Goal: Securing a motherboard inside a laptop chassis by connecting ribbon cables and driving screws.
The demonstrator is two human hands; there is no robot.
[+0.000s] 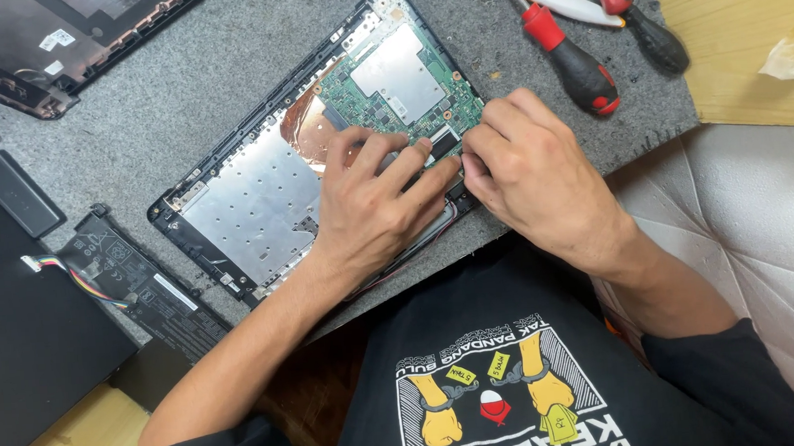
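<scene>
Grey felt mat (222, 68) covers tabletop; pale wood (744, 36) at upper right; white quilted padding (764, 219) below; even light.

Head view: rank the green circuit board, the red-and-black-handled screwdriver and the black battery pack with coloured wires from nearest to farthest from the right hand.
From the right hand:
1. Green circuit board, just above the fingers, inside the opened laptop base.
2. Red-and-black-handled screwdriver, farther up on the grey mat.
3. Black battery pack with coloured wires, far across at the picture's left.
</scene>
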